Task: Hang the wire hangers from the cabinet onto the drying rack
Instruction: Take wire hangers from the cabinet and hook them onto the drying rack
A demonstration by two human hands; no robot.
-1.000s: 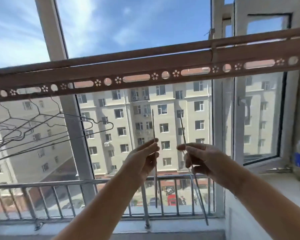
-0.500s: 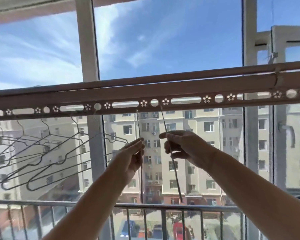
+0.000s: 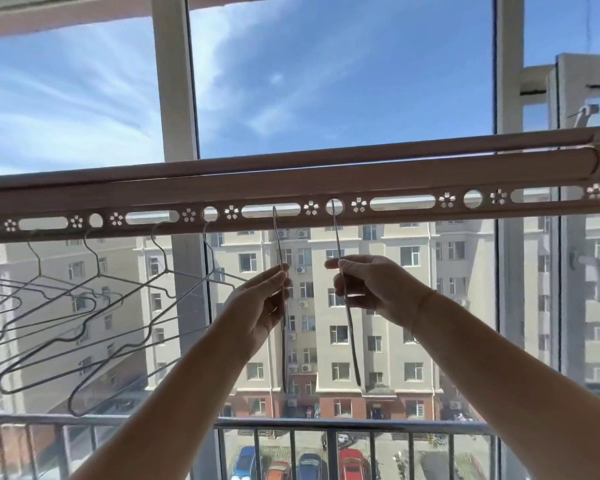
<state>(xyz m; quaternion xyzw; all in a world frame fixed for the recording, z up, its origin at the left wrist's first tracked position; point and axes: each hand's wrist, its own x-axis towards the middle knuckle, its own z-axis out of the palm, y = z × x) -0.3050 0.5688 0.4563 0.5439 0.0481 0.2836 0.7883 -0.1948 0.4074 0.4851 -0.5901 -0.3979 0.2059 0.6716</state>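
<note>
Fingers (image 3: 272,281) of the left hand (image 3: 260,306) pinch one wire hanger (image 3: 278,244), edge-on, its hook tip at a long slot of the drying rack (image 3: 326,181). The right hand (image 3: 371,289) pinches a second hanger (image 3: 336,237), hook at the round hole. Other hangers (image 3: 84,306) hang further left.

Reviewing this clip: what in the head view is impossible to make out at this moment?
1. Head view: the left hanger and the right hanger show edge-on, so it is unclear whether their hooks sit in the drying rack holes.
2. The hung hangers overlap and run off the left edge, so they cannot be counted.
3. The left hand and the right hand hide the wire they pinch.
</note>
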